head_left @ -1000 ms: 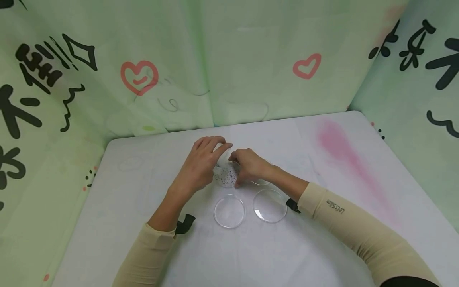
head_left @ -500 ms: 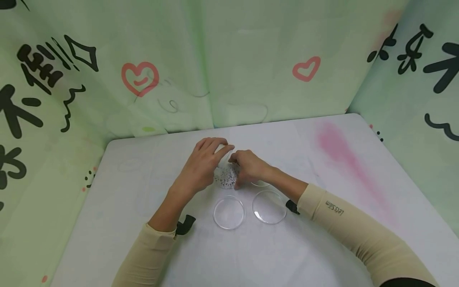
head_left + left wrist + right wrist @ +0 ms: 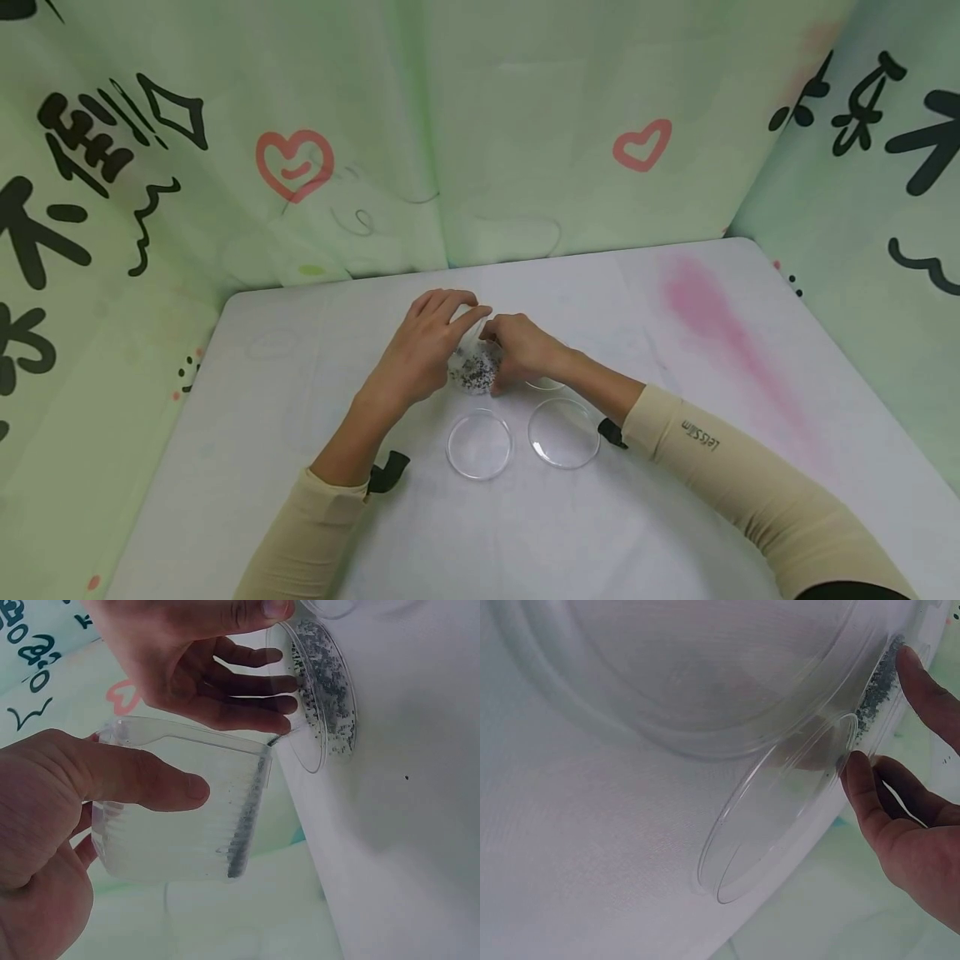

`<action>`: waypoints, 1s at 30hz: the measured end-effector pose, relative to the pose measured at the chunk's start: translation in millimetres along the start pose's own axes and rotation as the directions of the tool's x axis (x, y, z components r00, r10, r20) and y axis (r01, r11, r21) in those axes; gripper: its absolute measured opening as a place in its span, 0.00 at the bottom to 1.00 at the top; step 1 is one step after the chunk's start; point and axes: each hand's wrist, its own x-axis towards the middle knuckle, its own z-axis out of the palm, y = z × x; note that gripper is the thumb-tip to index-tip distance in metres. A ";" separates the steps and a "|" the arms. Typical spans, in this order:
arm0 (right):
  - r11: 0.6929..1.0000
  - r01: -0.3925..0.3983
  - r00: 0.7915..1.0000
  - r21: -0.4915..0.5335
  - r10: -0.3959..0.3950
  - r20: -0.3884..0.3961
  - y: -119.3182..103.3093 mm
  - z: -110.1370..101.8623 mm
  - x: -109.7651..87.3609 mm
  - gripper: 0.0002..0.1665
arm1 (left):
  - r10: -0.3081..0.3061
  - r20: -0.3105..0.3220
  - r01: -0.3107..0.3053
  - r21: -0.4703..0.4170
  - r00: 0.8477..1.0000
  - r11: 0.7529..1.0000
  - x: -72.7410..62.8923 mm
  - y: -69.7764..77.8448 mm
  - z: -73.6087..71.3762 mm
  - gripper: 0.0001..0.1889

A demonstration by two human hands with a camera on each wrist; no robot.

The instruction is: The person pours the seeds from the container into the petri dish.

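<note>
My left hand (image 3: pixel 420 350) holds a clear plastic box (image 3: pixel 180 840) tipped on its side, the thumb flat across one face. Dark grains (image 3: pixel 246 825) line one end of the box, close to the petri dish. Below that end, a clear petri dish (image 3: pixel 472 372) on the table carries scattered dark grains. My right hand (image 3: pixel 528 348) grips this dish at its right side, thumb at the near edge and fingers toward the far edge. In the right wrist view, the thumb and fingers of the right hand (image 3: pixel 911 832) lie along the dish of grains (image 3: pixel 879 686).
Two clear round dishes, a left one (image 3: pixel 480 477) and a right one (image 3: pixel 564 467), lie nearer me on the white table (image 3: pixel 660 533). Another dish (image 3: pixel 545 383) is partly hidden under the right wrist. A single dark grain (image 3: pixel 406 778) lies on the table. Green curtains (image 3: pixel 525 192) stand behind.
The dark grains in the dish have become denser and darker, gathering toward its middle. Both hands have stayed almost where they were.
</note>
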 end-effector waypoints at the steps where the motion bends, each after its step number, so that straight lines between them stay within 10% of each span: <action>1: 1.000 -0.001 1.000 0.001 0.001 0.001 0.2 0.1 0.3 0.48 | 0.000 -0.002 0.000 0.000 1.000 1.000 -0.1 -0.1 0.2 0.43; 30: 0.997 0.063 0.998 0.047 -0.062 -0.018 2.9 1.2 -0.4 0.43 | 0.034 -0.019 -0.034 0.015 0.999 0.999 0.8 1.0 0.9 0.43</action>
